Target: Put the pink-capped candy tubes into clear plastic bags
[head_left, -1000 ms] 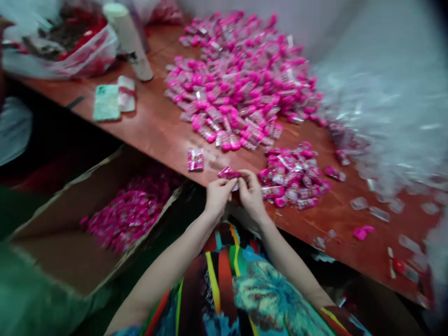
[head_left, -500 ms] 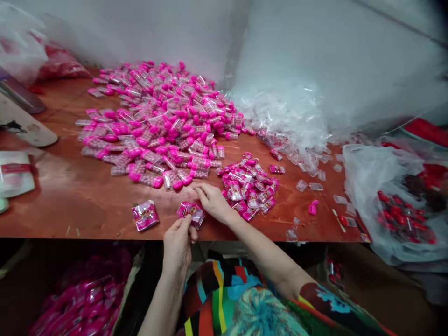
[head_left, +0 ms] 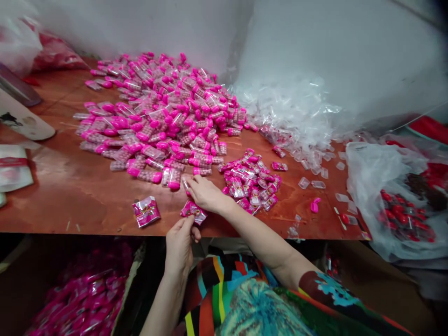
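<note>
My left hand (head_left: 180,242), near the table's front edge, pinches the lower edge of a pink printed packet (head_left: 193,213). Just above that packet, my right hand (head_left: 203,192) has its fingers closed on a small clear tube with a pink end (head_left: 186,185). Another pink packet (head_left: 146,211) lies flat on the table to the left. Beyond my hands spreads a large heap of clear tubes with pink caps and pink beads (head_left: 164,116). A smaller pile of wrapped pink packets (head_left: 250,182) is right of my right hand.
Clear plastic pieces (head_left: 297,121) are heaped against the wall. At the right sits a plastic bag with red-capped items (head_left: 402,214). Pink packets (head_left: 87,298) fill a container below the wooden table (head_left: 101,205). A white pouch (head_left: 14,175) lies at the left.
My right hand has moved slightly left and up to the near edge of the tube heap, and a tube now shows at its fingertips. My left hand still holds the packet.
</note>
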Demonstrator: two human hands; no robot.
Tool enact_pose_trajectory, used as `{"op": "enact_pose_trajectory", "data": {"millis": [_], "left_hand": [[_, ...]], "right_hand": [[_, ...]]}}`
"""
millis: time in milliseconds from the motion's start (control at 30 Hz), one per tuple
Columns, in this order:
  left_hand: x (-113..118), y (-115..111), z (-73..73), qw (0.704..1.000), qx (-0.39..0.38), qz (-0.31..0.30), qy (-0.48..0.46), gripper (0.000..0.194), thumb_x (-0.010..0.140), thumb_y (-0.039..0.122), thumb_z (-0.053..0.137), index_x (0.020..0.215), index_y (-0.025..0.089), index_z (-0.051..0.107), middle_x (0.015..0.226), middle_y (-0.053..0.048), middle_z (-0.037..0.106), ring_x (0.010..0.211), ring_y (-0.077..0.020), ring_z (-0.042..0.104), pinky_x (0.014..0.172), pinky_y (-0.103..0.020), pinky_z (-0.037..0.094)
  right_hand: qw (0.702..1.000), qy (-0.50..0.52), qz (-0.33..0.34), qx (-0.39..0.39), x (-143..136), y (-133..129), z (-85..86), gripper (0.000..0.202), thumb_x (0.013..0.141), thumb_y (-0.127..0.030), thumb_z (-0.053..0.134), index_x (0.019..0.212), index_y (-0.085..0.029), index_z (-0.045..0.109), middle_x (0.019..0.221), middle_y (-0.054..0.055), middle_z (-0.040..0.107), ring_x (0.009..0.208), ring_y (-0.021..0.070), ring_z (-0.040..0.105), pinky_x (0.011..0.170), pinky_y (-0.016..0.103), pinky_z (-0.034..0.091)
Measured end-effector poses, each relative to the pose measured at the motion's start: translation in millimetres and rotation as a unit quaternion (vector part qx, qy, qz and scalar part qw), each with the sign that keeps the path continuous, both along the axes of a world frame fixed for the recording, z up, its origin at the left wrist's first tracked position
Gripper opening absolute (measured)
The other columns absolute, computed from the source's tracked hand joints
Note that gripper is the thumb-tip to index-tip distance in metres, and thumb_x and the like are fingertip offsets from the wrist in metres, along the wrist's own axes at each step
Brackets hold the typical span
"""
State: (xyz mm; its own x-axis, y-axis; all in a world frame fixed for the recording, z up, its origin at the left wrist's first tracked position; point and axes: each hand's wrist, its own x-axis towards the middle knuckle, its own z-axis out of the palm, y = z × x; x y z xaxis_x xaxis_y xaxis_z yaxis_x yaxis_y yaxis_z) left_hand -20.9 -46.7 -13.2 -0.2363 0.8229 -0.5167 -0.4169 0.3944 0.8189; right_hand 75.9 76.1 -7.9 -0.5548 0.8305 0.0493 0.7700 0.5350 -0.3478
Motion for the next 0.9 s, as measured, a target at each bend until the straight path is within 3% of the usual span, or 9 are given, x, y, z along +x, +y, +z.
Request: {"op": "enact_pose_trajectory", "data": {"millis": [133, 267, 433, 533, 633, 700, 767, 800, 900], "left_hand": [[-7, 2, 0.8, 1.0, 0.007, 0.022, -0.018, 0.024, 0.073, 0.033, 0.072, 0.058, 0.02, 0.059, 0.044, 0.002, 0.054, 0.043, -0.0112, 0.043, 0.046, -0.025, 0.03], [-9, -2, 4.2, 0.999, 0.027, 0.037, -0.017, 0.024, 0.074, 0.034, 0.075, 0.063, 0.018, 0.061, 0.043, 0.003, 0.053, 0.041, -0.0091, 0.042, 0.045, -0.023, 0.028], [5, -15, 5.2, 0.999, 0.014, 0.044, -0.028, 0.03, 0.078, 0.041, 0.073, 0.063, 0.017, 0.062, 0.041, 0.002, 0.052, 0.038, -0.0084, 0.042, 0.044, -0.023, 0.029], [8, -17, 4.7, 0.997, 0.008, 0.065, -0.04, 0.032, 0.081, 0.038, 0.072, 0.061, 0.016, 0.06, 0.04, 0.001, 0.052, 0.036, -0.0083, 0.043, 0.044, -0.025, 0.029], [7, -20, 9.7, 0.994, 0.004, 0.099, -0.048, 0.033, 0.085, 0.034, 0.07, 0.06, 0.017, 0.058, 0.038, 0.001, 0.05, 0.036, -0.0068, 0.042, 0.045, -0.026, 0.027], [7, -23, 13.7, 0.992, 0.005, 0.12, -0.048, 0.035, 0.087, 0.032, 0.068, 0.058, 0.017, 0.056, 0.037, 0.001, 0.048, 0.035, -0.0058, 0.04, 0.046, -0.027, 0.027], [5, -26, 15.7, 0.99, 0.011, 0.13, -0.047, 0.036, 0.089, 0.03, 0.066, 0.057, 0.018, 0.054, 0.037, 0.001, 0.047, 0.035, -0.0055, 0.039, 0.046, -0.028, 0.027], [4, -27, 16.0, 0.99, 0.016, 0.133, -0.05, 0.037, 0.09, 0.029, 0.065, 0.056, 0.018, 0.054, 0.037, 0.001, 0.047, 0.035, -0.0057, 0.039, 0.046, -0.028, 0.027], [1, -32, 15.7, 0.986, 0.033, 0.146, -0.072, 0.035, 0.086, 0.032, 0.071, 0.058, 0.018, 0.056, 0.04, 0.0, 0.05, 0.037, -0.0076, 0.041, 0.045, -0.028, 0.028]], "right_hand": [[0.997, -0.019, 0.077, 0.025, 16, 5, 6.0, 0.05, 0.096, -0.01, 0.046, 0.143, -0.025, 0.048, 0.143, 0.011, 0.051, 0.118, 0.0275, 0.054, 0.095, 0.043, 0.047], [0.988, -0.021, 0.146, 0.042, 16, 8, 3.4, 0.036, 0.098, -0.014, 0.052, 0.128, -0.031, 0.062, 0.149, 0.006, 0.05, 0.131, 0.0309, 0.044, 0.098, 0.048, 0.042], [0.997, 0.016, 0.069, 0.041, 25, 6, -2.9, 0.019, 0.086, -0.013, 0.072, 0.104, -0.019, 0.07, 0.122, 0.017, 0.064, 0.111, 0.0286, 0.053, 0.091, 0.044, 0.037], [0.997, 0.043, 0.035, 0.044, 32, 9, -11.2, 0.023, 0.075, -0.023, 0.083, 0.092, -0.019, 0.068, 0.109, 0.018, 0.066, 0.103, 0.0265, 0.054, 0.086, 0.044, 0.033], [0.996, 0.072, 0.043, 0.036, 42, -3, -13.0, 0.013, 0.082, -0.025, 0.075, 0.086, -0.021, 0.064, 0.085, 0.013, 0.063, 0.084, 0.0227, 0.055, 0.083, 0.047, 0.032], [0.99, 0.139, -0.031, 0.025, 47, -19, -11.5, 0.015, 0.084, -0.03, 0.073, 0.09, -0.024, 0.062, 0.078, 0.007, 0.06, 0.071, 0.0189, 0.054, 0.077, 0.045, 0.036], [0.954, 0.268, -0.134, -0.02, 48, -38, -10.2, 0.025, 0.08, -0.039, 0.074, 0.094, -0.026, 0.059, 0.079, 0.003, 0.06, 0.065, 0.0164, 0.055, 0.069, 0.04, 0.041], [0.921, 0.345, -0.172, -0.063, 46, -48, -9.7, 0.03, 0.079, -0.044, 0.074, 0.096, -0.026, 0.057, 0.079, 0.002, 0.061, 0.062, 0.0154, 0.055, 0.065, 0.037, 0.043], [0.8, 0.518, -0.19, -0.237, 35, -78, -8.3, 0.038, 0.076, -0.049, 0.073, 0.096, -0.024, 0.052, 0.076, -0.004, 0.062, 0.052, 0.0116, 0.055, 0.052, 0.028, 0.045]]}}
